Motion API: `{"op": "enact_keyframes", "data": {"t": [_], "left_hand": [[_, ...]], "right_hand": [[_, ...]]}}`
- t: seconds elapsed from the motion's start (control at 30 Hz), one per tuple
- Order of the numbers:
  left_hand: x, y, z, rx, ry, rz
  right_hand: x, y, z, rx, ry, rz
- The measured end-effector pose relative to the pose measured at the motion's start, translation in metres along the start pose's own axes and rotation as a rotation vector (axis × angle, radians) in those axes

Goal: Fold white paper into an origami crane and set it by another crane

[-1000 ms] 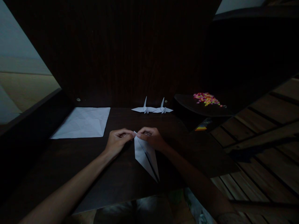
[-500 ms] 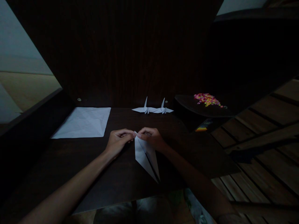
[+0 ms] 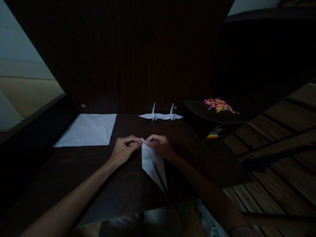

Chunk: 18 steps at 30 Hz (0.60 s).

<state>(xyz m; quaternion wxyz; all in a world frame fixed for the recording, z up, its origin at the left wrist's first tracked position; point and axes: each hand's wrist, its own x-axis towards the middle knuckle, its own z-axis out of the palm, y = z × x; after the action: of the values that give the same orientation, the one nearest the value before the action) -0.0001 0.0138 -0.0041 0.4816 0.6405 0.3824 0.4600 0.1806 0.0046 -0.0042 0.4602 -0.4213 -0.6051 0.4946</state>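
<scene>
A folded white origami paper (image 3: 151,166), kite-shaped with a slit running down toward its two lower points, is held above the dark table. My left hand (image 3: 126,148) pinches the paper's top tip between thumb and fingers. Just to the right, my right hand (image 3: 160,146) grips the same tip and upper right edge, its thumb close to the left thumb. Behind my hands, two folded white paper cranes, a left one (image 3: 154,116) and a right one (image 3: 172,116), stand side by side with wings touching or overlapping.
White creased paper sheets (image 3: 86,130) lie flat at the left of the dark wooden table (image 3: 118,194). A tall dark panel (image 3: 148,59) rises behind. At the right, a small dark shelf (image 3: 197,108) bears a heap of colourful small pieces (image 3: 219,104). Slatted wood (image 3: 278,164) shows beyond.
Both hands keep their pinch at the paper's tip. The paper's lower points have shifted very slightly left; the view itself has moved a little.
</scene>
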Motion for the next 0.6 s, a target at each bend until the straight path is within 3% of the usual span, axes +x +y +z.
{"op": "enact_keyframes", "data": {"t": [0.2,0.43,0.6], "left_hand": [[0.0008,-0.0035,0.0002,0.017,0.077,-0.019],[-0.0001,-0.0011,0.0014,0.084,-0.020,-0.004],[-0.0014,0.0020,0.0025,0.112,-0.024,-0.010]], "right_hand": [[0.0003,0.0036,0.0005,-0.048,0.036,-0.022],[0.0021,0.0044,-0.0010,-0.078,0.080,-0.063],[0.0014,0.0038,-0.0008,-0.063,0.066,-0.053]]}}
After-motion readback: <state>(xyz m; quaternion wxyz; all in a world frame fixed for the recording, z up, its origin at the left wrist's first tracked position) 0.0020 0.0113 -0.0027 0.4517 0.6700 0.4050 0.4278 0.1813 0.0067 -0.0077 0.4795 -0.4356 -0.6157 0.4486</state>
